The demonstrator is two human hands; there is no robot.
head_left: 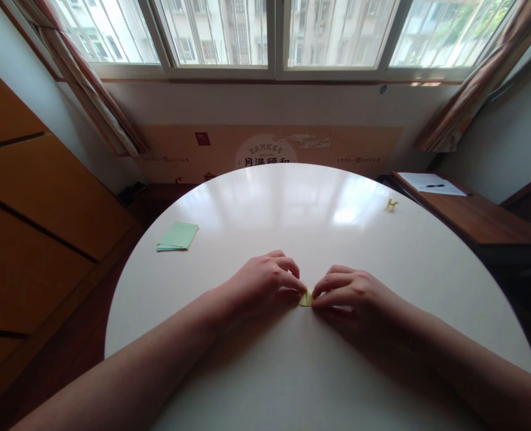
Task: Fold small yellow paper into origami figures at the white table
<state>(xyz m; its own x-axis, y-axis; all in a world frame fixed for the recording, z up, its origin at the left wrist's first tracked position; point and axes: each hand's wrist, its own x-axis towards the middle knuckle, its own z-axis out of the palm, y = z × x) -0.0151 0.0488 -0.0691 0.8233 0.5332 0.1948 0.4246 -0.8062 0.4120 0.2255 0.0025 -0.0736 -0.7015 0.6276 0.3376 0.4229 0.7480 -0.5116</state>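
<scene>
Fingertips of both hands meet right on a little yellow paper piece — the left hand has its fingers curled in tight and pinches it from one side. The right hand does the same from the other side, thumb and forefinger closed narrow on it. The piece sits low on the round white table, roughly mid-width in the near half, with only a small corner showing between the hands. Can't tell how it's folded, it's too small.

Both forearms lie on the tabletop. Further out there's a stack of green paper near the left edge, well apart from the hands, and a tiny yellow folded figure near the far right edge. Beyond that — a wooden side table with a white sheet and a pen on it.
</scene>
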